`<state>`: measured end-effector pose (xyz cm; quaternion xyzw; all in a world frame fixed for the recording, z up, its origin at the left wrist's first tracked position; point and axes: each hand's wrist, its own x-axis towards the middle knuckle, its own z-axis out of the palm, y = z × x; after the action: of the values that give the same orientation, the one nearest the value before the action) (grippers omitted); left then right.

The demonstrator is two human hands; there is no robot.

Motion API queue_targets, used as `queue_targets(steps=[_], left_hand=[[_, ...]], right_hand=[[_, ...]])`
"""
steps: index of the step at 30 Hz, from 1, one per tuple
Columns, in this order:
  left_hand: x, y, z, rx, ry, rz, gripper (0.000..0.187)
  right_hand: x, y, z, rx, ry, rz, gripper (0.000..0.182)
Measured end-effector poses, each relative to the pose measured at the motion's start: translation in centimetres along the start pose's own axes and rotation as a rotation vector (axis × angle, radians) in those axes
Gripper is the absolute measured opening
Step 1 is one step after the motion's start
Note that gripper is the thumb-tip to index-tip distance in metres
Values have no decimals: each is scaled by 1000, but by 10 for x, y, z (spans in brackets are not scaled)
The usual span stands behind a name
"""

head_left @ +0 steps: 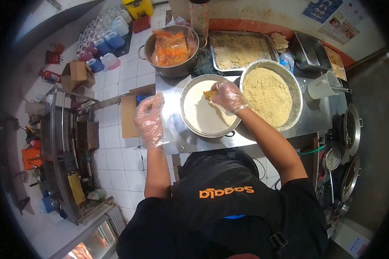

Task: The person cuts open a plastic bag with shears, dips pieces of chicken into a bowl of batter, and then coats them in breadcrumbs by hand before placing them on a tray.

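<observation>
A clear plastic glove covers my right hand [230,97], which is closed on a yellowish food piece [209,95] over the bowl of white batter [203,112]. Just right of that bowl is a large round pan of pale crumbs [268,96]. My left hand [150,121], also gloved, is raised left of the batter bowl, beside the steel table's edge. Its fingers are curled, and what they hold, if anything, cannot be made out.
A pot with orange food in plastic [170,49] stands at the back left of the steel table [170,82]. Behind the bowls lies a crumb-covered tray [242,51]. A white jug [323,85] and an empty metal container [311,51] are on the right.
</observation>
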<state>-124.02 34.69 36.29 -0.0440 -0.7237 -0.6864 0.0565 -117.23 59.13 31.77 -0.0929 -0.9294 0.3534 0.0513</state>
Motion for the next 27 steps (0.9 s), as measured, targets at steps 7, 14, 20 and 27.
queue_targets(steps=[7, 14, 20, 27], left_hand=[[-27, -11, -35, -10, 44, -154, 16], [-34, -10, -47, 12, 79, -133, 17], [-31, -11, -61, 38, 103, -89, 12], [-29, -14, -66, -40, 146, -103, 12]], right_hand=[[-31, -7, 23, -359, -86, 68, 21], [-17, 54, 86, -499, -108, 58, 27], [-13, 30, 62, -421, -218, 111, 25], [-2, -10, -4, 134, -378, 197, 26]])
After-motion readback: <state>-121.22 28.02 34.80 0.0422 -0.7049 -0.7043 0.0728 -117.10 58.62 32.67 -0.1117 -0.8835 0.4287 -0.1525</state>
